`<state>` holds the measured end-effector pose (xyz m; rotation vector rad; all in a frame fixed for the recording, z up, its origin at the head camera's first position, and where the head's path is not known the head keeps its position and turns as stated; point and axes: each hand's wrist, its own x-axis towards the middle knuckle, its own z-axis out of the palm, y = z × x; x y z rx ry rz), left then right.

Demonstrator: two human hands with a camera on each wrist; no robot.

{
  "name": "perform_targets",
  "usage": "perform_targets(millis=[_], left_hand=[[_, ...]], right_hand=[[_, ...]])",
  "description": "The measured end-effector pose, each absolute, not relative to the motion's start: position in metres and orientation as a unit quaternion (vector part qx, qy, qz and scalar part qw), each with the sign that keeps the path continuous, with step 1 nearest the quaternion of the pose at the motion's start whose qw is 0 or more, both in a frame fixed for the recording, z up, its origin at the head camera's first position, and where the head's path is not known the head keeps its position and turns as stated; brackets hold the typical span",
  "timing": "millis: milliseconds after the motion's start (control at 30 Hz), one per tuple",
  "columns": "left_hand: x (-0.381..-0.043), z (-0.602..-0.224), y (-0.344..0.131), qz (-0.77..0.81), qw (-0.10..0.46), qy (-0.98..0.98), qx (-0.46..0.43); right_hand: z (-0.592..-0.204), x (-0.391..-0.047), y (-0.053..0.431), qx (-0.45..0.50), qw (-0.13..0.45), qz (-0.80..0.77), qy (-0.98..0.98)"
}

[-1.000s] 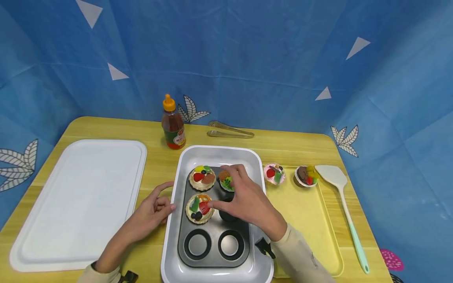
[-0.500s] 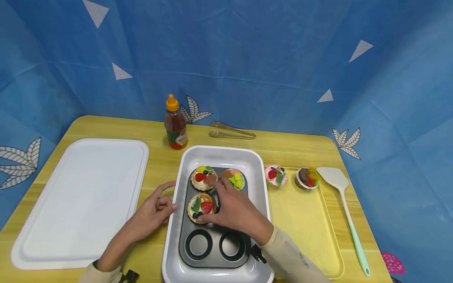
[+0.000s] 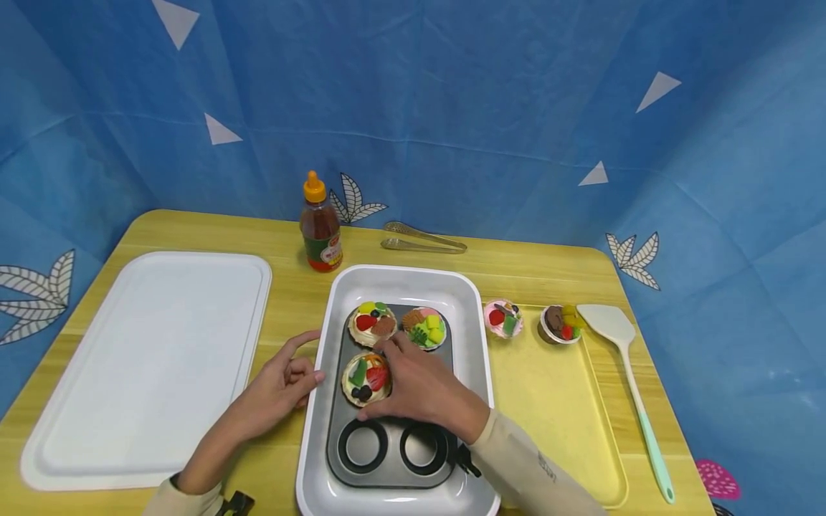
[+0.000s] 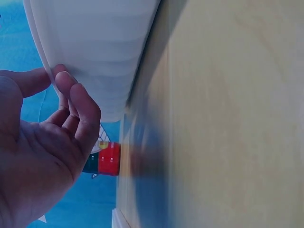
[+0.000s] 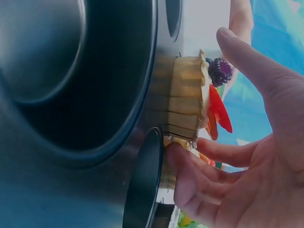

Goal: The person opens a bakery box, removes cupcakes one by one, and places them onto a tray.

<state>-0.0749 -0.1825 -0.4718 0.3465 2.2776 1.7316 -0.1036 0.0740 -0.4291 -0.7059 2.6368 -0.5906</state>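
My left hand (image 3: 277, 390) holds the left rim of a deep white tray (image 3: 482, 337); in the left wrist view the thumb and curled fingers (image 4: 88, 104) pinch its edge. A dark muffin tin (image 3: 390, 476) lies inside that tray. My right hand (image 3: 426, 387) spreads over a fruit tart (image 3: 358, 371) in the tin's left column. In the right wrist view, fingertips are right at the tart's (image 5: 185, 97) lower edge while the thumb stands apart from it. Behind it in the tin sit another tart (image 3: 364, 322) and a cupcake (image 3: 434, 333) with yellow cubes.
Right of the tray lie a pink cupcake (image 3: 493, 330), a chocolate cupcake (image 3: 551, 326), a yellow tray (image 3: 548, 416) and a spatula (image 3: 632, 373). A sauce bottle (image 3: 320, 236) and metal tongs (image 3: 422, 246) are behind. A flat white tray (image 3: 148, 373) lies left.
My right hand has moved from the cupcake at the back right of the tin toward me and left, to the front tart. The left hand has stayed at the tray rim.
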Motion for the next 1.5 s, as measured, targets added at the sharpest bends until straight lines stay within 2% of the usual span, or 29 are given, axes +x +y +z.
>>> perform_targets(millis=[433, 1100, 1500], left_hand=[[-0.076, -0.469, -0.182, 0.595, 0.128, 0.784, 0.121], [-0.075, -0.47, -0.182, 0.602, 0.131, 0.779, 0.119], [-0.075, -0.471, -0.182, 0.602, 0.125, 0.78, 0.121]], right_hand=[[-0.44, -0.104, 0.066, -0.278, 0.145, -0.184, 0.932], [-0.446, -0.102, 0.061, -0.278, 0.136, -0.205, 0.929], [-0.441, -0.108, 0.056, -0.283, 0.169, -0.197, 0.923]])
